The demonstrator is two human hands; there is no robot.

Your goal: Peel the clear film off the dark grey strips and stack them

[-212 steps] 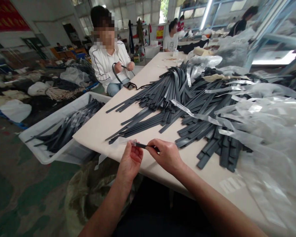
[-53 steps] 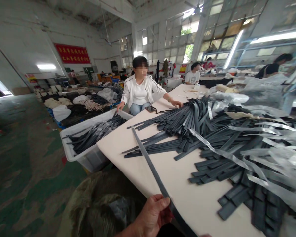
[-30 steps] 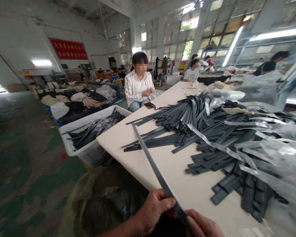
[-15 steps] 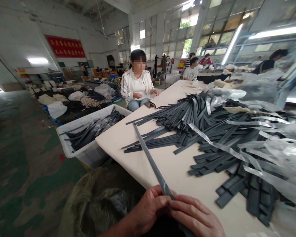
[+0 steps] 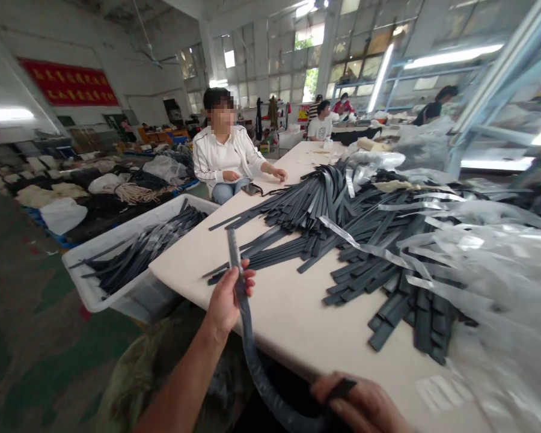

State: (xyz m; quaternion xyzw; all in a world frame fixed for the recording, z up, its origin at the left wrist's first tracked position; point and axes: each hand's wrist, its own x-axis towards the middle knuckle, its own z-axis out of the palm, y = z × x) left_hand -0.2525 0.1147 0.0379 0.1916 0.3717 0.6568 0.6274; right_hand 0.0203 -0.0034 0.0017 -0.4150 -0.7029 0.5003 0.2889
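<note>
My left hand is closed around a long dark grey strip, near its upper end, above the table's near edge. From there the strip sags in a curve below the table edge to my right hand, which pinches it close to its other end; a short dark tip pokes out past the fingers. Many similar dark strips lie in a large fanned pile on the pale table, beyond and to the right of my hands.
A white plastic bin with more strips stands left of the table. Clear plastic sheeting covers the pile's right side. Across the table's left corner sits a co-worker, near a phone. A greenish sack is below.
My left hand has slid forward and up along the strip, away from my right hand. The strip now bends between them. The view has turned right, and the co-worker's arm reaches onto the table.
</note>
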